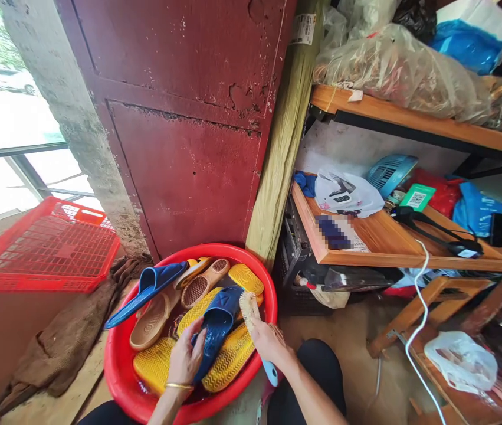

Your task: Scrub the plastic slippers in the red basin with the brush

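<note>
Head view, left hand (185, 355) clasping blue slipper (217, 333), right hand (270, 341) clasping brush (247, 306), yellow slippers (229, 361) alongside

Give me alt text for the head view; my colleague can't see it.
A person's right hand grips a brush beside a wet-looking blue slipper, which the left hand touches, in a red tub of yellow slippers and tan shoes. A red door stands behind; cluttered wooden shelves are right.

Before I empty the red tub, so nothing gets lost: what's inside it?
Yellow slippers, tan slippers and a blue slipper under the left hand; another blue slipper juts over the rim of the red tub. The footwear covers most of the bottom; anything beneath is hidden.
</note>
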A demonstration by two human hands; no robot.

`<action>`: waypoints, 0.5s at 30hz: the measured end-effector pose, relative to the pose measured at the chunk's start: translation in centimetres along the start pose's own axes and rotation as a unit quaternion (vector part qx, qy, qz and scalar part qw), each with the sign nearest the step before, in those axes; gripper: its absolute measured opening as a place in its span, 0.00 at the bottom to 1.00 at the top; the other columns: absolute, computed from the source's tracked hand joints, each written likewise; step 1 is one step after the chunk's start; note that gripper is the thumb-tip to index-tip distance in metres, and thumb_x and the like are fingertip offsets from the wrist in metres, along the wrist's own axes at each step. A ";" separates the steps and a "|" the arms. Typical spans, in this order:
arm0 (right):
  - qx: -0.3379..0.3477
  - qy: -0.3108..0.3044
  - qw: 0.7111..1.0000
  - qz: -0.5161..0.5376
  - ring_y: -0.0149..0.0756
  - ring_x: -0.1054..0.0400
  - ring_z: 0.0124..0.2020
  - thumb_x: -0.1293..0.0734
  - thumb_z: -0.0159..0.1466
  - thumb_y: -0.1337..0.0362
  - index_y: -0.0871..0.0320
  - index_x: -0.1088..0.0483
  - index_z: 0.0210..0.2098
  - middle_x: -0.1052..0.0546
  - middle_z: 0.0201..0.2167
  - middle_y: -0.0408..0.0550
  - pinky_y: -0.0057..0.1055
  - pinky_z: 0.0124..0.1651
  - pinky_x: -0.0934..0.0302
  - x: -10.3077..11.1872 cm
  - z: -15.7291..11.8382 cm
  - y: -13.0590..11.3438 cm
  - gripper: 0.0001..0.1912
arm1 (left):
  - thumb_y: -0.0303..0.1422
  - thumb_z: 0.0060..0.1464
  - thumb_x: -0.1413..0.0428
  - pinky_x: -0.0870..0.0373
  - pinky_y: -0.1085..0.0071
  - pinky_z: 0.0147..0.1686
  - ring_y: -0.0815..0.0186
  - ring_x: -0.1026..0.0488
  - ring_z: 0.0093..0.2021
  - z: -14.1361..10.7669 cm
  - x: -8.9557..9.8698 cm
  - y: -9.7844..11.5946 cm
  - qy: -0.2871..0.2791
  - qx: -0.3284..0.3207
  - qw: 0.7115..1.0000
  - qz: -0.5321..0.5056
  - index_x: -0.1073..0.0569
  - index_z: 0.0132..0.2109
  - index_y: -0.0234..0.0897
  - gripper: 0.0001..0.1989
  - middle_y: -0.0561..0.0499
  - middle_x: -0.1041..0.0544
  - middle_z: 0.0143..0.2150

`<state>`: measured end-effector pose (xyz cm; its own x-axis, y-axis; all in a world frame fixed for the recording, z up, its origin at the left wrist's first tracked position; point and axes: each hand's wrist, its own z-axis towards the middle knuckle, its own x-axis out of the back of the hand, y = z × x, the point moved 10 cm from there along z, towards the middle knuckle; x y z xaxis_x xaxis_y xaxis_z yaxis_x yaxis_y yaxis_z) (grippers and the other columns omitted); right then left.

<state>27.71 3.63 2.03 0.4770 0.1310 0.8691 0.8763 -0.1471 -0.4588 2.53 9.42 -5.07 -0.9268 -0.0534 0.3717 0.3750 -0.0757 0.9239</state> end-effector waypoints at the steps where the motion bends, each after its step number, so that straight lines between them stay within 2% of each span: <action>1: 0.013 -0.008 1.000 0.025 0.43 0.25 0.51 0.46 0.72 0.59 0.53 0.32 0.63 0.22 0.54 0.53 0.31 0.50 0.37 -0.5 -0.6 -0.4 0.24 | 0.47 0.53 0.45 0.33 0.53 0.61 0.48 0.26 0.58 0.0 1.2 -0.5 0.014 -0.011 0.997 0.070 0.24 0.52 0.37 0.24 0.39 0.21 0.55; 3: 0.045 -0.027 0.996 0.067 0.42 0.28 0.55 0.47 0.72 0.58 0.55 0.35 0.66 0.24 0.58 0.54 0.30 0.53 0.38 -1.5 -2.4 -1.7 0.26 | 0.47 0.53 0.46 0.33 0.51 0.60 0.46 0.25 0.57 -0.1 1.8 -2.2 -0.011 -0.007 0.985 0.169 0.26 0.53 0.34 0.26 0.36 0.21 0.55; 5: 0.065 -0.056 0.994 0.070 0.44 0.27 0.53 0.46 0.71 0.58 0.53 0.34 0.65 0.22 0.54 0.54 0.32 0.53 0.38 -2.7 -4.4 -3.2 0.25 | 0.46 0.54 0.47 0.32 0.53 0.59 0.47 0.25 0.57 -0.3 1.2 -3.7 -0.059 0.000 0.973 0.221 0.28 0.54 0.32 0.26 0.34 0.22 0.56; 9: 0.097 -0.152 0.983 -0.016 0.47 0.23 0.45 0.43 0.69 0.55 0.49 0.24 0.50 0.18 0.42 0.52 0.36 0.47 0.34 -5.7 -7.2 -5.9 0.19 | 0.43 0.56 0.49 0.32 0.57 0.58 0.49 0.24 0.57 -0.5 -0.3 -4.8 -0.124 0.032 0.958 0.257 0.30 0.55 0.33 0.25 0.35 0.22 0.56; 10: 0.100 -0.161 0.981 -0.032 0.48 0.23 0.45 0.43 0.69 0.56 0.50 0.24 0.49 0.18 0.42 0.53 0.37 0.46 0.34 -6.1 -7.2 -6.3 0.19 | 0.43 0.56 0.49 0.31 0.57 0.56 0.49 0.24 0.56 -0.6 -0.6 -4.8 -0.141 0.045 0.956 0.254 0.29 0.54 0.34 0.24 0.36 0.21 0.54; 12: 0.084 -0.140 0.985 -0.051 0.48 0.23 0.46 0.42 0.68 0.60 0.53 0.24 0.50 0.18 0.43 0.55 0.37 0.47 0.33 -6.2 -5.8 -6.5 0.18 | 0.45 0.56 0.49 0.31 0.58 0.54 0.48 0.22 0.53 -0.8 -1.1 -4.5 -0.166 0.064 0.959 0.219 0.27 0.51 0.37 0.21 0.37 0.19 0.50; 15: 0.033 -0.082 0.994 -0.066 0.47 0.24 0.48 0.40 0.66 0.69 0.58 0.26 0.53 0.18 0.44 0.59 0.37 0.50 0.34 -5.8 -2.1 -6.4 0.18 | 0.47 0.51 0.43 0.32 0.58 0.52 0.45 0.22 0.50 -1.0 -1.0 -3.9 -0.148 0.084 0.977 0.131 0.26 0.43 0.40 0.18 0.38 0.18 0.44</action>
<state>19.18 1.75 0.32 0.3582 0.3044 0.8826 0.9316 -0.0539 -0.3595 2.04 8.75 -9.14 -0.7750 0.2432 0.5833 0.6136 0.0686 0.7866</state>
